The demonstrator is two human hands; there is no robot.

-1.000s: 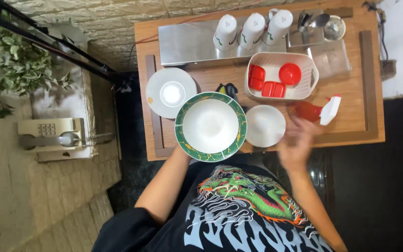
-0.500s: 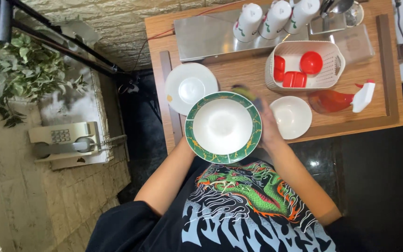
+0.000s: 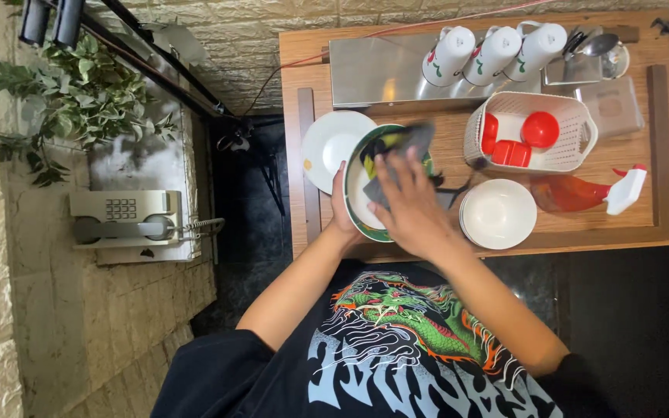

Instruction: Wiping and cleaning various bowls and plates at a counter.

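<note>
A green-rimmed plate (image 3: 359,203) is gripped at its near-left edge by the left hand (image 3: 344,217), fingers closed around the rim, and is tilted up off the wooden table (image 3: 427,116). A dark cloth (image 3: 408,147) is pressed onto its white face under the right hand (image 3: 412,205), whose spread fingers lie flat on the fabric. The plate appears to be glazed ceramic: stiff, fairly heavy, breakable, and likely slick if wet, so it is best taken by the rim. The cloth is soft and limp; motion blur hides its exact outline. A white plate (image 3: 327,143) lies just beyond the left hand, a white bowl (image 3: 499,214) just beside the right.
</note>
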